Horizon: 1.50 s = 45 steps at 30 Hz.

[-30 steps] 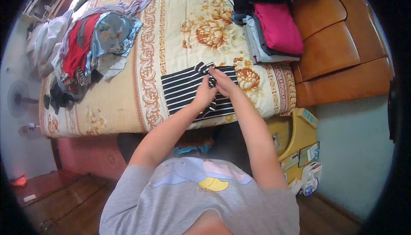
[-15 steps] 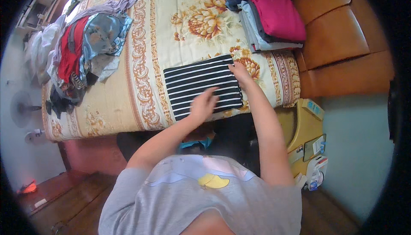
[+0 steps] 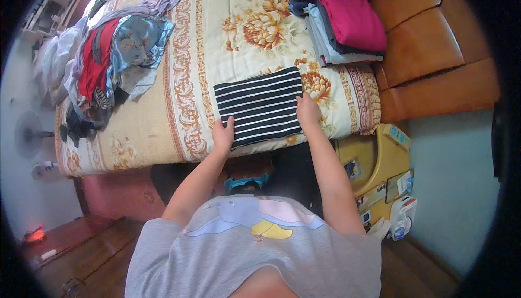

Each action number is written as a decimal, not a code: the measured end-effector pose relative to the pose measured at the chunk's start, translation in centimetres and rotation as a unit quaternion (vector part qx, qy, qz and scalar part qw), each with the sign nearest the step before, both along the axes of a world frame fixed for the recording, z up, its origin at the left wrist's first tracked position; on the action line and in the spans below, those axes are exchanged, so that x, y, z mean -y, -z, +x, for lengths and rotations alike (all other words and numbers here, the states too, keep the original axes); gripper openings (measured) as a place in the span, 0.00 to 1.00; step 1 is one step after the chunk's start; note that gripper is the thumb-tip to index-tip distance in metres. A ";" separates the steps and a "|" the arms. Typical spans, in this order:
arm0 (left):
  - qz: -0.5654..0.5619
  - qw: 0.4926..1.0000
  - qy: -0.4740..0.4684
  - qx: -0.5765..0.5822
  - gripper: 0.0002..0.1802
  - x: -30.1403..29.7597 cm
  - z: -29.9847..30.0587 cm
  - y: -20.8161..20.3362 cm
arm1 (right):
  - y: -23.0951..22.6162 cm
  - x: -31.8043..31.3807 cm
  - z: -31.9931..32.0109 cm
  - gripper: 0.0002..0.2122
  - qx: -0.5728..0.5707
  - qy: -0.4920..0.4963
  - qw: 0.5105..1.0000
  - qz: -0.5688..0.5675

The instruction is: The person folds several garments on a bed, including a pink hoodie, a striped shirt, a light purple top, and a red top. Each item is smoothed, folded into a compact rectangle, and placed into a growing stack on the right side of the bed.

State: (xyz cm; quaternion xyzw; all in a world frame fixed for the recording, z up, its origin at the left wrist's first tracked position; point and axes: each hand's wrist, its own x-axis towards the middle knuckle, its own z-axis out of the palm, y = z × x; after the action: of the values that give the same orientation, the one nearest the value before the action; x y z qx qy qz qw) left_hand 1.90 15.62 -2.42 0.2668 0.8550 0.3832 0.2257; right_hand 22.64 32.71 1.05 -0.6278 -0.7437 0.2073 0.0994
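A black garment with white stripes point(image 3: 259, 105), folded into a rectangle, lies near the front edge of the bed. My left hand point(image 3: 222, 135) grips its lower left edge, thumb on top and the other fingers mostly hidden. On the opposite side my right hand point(image 3: 308, 111) pinches the right edge, with the thumb over the cloth and the fingertips out of sight beneath. The garment lies nearly flat, slightly tilted in the picture.
The bed wears a cream floral cover point(image 3: 260, 32). Folded clothes with a pink piece on top point(image 3: 353, 18) are stacked at the far right, by a brown leather headboard point(image 3: 429, 37). Loose clothes point(image 3: 97, 64) heap at the left. A yellow stand point(image 3: 399, 173) holds small items.
My left hand has moved from above the stripes to the garment's lower left edge and closed on it. The right hand has slid down the right edge, and the garment has shifted slightly.
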 end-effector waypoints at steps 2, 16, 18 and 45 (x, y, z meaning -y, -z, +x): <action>0.006 1.000 -0.013 0.016 0.24 -0.4 -0.1 -0.6 | -0.7 -0.4 -0.2 0.15 0.034 -0.001 0.999 -0.003; -0.015 0.995 0.030 0.093 0.19 -8.9 -9.7 1.4 | 3.9 -8.9 -3.2 0.27 -0.192 0.001 0.966 -0.172; 0.049 0.981 0.048 0.184 0.18 -9.2 -9.7 -1.1 | 3.6 -9.6 -2.7 0.26 -0.398 0.055 0.839 -0.366; 0.136 0.875 0.310 -0.346 0.18 8.8 -7.5 -4.2 | -2.4 8.2 2.0 0.08 -0.155 -0.216 0.920 0.290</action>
State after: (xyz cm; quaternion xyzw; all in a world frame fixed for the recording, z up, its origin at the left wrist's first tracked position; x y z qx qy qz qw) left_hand -5.60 6.82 1.78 0.6617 0.6915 0.2894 -0.0160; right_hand 24.68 24.52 3.43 -0.3560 -0.8639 0.0935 0.3438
